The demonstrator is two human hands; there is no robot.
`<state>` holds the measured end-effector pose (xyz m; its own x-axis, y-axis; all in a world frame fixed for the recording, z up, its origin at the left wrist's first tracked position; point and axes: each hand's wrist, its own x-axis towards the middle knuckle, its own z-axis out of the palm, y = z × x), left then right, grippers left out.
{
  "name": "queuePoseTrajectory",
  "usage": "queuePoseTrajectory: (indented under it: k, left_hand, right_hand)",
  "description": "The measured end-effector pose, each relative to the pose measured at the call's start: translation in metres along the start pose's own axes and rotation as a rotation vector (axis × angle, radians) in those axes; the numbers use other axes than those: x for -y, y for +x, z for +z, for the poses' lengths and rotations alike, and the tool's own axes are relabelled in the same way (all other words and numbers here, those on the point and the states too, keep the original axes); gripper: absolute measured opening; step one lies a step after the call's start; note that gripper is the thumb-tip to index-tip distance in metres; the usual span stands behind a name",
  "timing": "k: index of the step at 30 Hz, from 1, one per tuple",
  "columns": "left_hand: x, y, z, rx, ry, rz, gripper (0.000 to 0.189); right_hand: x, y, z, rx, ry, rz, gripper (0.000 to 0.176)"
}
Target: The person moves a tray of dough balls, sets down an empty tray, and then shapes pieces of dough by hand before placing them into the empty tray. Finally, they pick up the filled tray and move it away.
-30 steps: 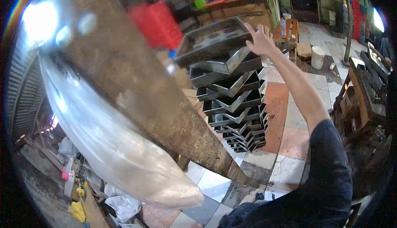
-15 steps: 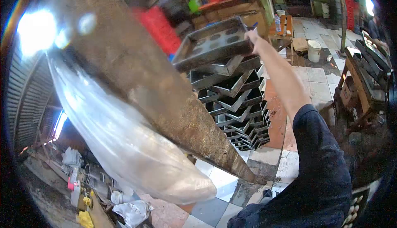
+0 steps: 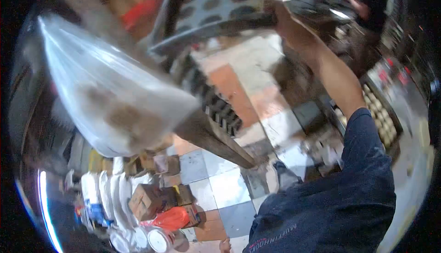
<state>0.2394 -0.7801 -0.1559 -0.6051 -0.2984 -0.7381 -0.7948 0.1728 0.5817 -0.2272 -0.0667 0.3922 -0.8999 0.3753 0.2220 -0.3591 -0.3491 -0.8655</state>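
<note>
My right hand (image 3: 274, 6) is closed on the right edge of a metal baking tray (image 3: 212, 6). The tray is deep-sided, with rows of dark round patches on its base, and it fills the top middle of the view, tilted and smeared by motion. Below it rises a stack of similar dark trays (image 3: 219, 108), standing crosswise on one another and partly hidden. My left hand does not show. A clear plastic bag (image 3: 115, 92) with something brownish inside hangs at the left, beside a wooden post (image 3: 216, 143).
Another person (image 3: 371, 5) stands at the upper right by a work surface. A tray of round pale dough pieces (image 3: 380, 115) is at my right. White sacks (image 3: 110, 191), a cardboard box (image 3: 154, 200), an orange bag (image 3: 171, 217) and lidded tubs (image 3: 158, 240) sit on the tiled floor (image 3: 227, 188).
My right hand has carried the baking tray up and away from the stack, closer to me. My view has swung, bringing the sacks, the dough tray and the other person further into sight.
</note>
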Motion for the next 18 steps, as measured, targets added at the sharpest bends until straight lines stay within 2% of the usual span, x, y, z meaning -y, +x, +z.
queuePoseTrajectory:
  k: [1, 2, 4, 5, 6, 7, 8, 9, 13, 15, 17, 18]
  left_hand:
    - [0.006, 0.009, -0.012, 0.033, -0.034, -0.003, 0.040]
    - [0.009, 0.021, -0.026, 0.068, -0.044, -0.005, 0.039]
    - [0.004, 0.043, -0.039, 0.131, -0.006, -0.013, 0.038]
    - [-0.001, 0.054, -0.040, 0.165, 0.056, -0.019, 0.037]
    - [-0.008, 0.065, -0.039, 0.196, 0.122, -0.023, 0.036]
    - [-0.015, 0.073, -0.037, 0.221, 0.176, -0.022, 0.036]
    - [-0.022, 0.081, -0.035, 0.246, 0.234, -0.024, 0.035]
    - [-0.030, 0.087, -0.031, 0.275, 0.296, -0.022, 0.034]
    - [-0.074, 0.103, 0.008, 0.375, 0.554, 0.028, 0.032]
    - [-0.099, 0.109, 0.034, 0.428, 0.714, 0.069, 0.031]
    - [-0.135, 0.113, 0.063, 0.477, 0.899, 0.137, 0.030]
    - [-0.154, 0.116, 0.078, 0.482, 0.982, 0.181, 0.029]
  right_hand:
    - [0.024, -0.047, -0.006, -0.191, -0.018, 0.006, 0.024]
    - [0.050, -0.107, -0.009, -0.261, -0.096, 0.104, 0.027]
    - [0.064, -0.158, -0.064, -0.313, -0.078, 0.047, 0.030]
    - [0.073, -0.195, -0.089, -0.360, -0.141, -0.014, 0.028]
    - [0.088, -0.243, -0.108, -0.381, -0.134, 0.042, 0.023]
    - [0.093, -0.278, -0.146, -0.324, -0.110, 0.027, 0.016]
    - [0.091, -0.319, -0.182, -0.403, -0.095, -0.122, 0.009]
    - [0.086, -0.368, -0.198, -0.507, -0.100, -0.148, 0.008]
    - [0.059, -0.537, -0.241, -0.856, -0.203, -0.270, 0.019]
    - [0.055, -0.579, -0.246, -0.867, -0.206, -0.257, 0.021]
    - [0.057, -0.604, -0.276, -0.999, -0.212, -0.154, 0.022]
    - [0.046, -0.616, -0.316, -1.002, -0.220, -0.107, 0.027]
